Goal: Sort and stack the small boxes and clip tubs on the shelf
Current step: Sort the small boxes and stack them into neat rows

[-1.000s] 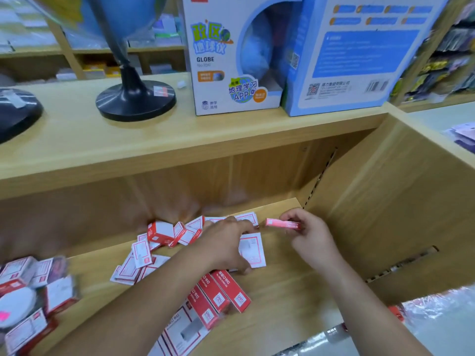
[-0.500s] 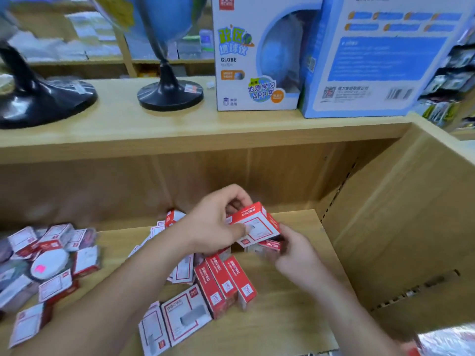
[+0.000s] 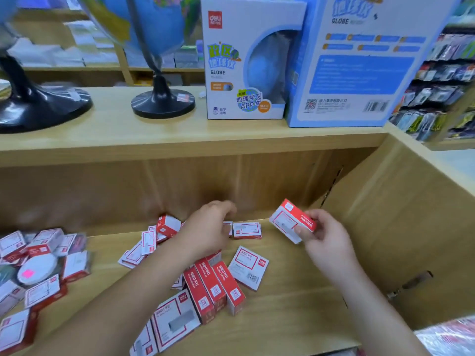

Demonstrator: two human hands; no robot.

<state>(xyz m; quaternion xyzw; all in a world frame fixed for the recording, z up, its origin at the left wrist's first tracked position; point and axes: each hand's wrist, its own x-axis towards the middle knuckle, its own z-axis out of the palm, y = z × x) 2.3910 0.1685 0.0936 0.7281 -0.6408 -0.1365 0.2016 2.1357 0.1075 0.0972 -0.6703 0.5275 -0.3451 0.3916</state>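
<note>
Holding a box (image 3: 291,222) in your right hand (image 3: 327,244), you have it lifted clear of the shelf (image 3: 295,319) and tilted, red edge up, near the right wall. Your fingers (image 3: 317,219) and thumb are clamped on its near end.

Your left hand (image 3: 207,231) reaches down over the loose boxes (image 3: 151,240) at the back of the shelf. Its fingers curl away from the camera, and I cannot tell whether they grip anything. Just right of that hand a second box (image 3: 246,229) lies flat near the back wall.

Under your left forearm a row of three (image 3: 213,286) stands on edge, side by side and touching. A white-faced box (image 3: 248,268) lies flat just to the right of the row. At the far left a heap (image 3: 48,246) crowds around a round white tub (image 3: 37,268) with a pink sticker.

On the top board (image 3: 102,134) stand two globe stands (image 3: 162,104) and two cartons (image 3: 244,60).
</note>
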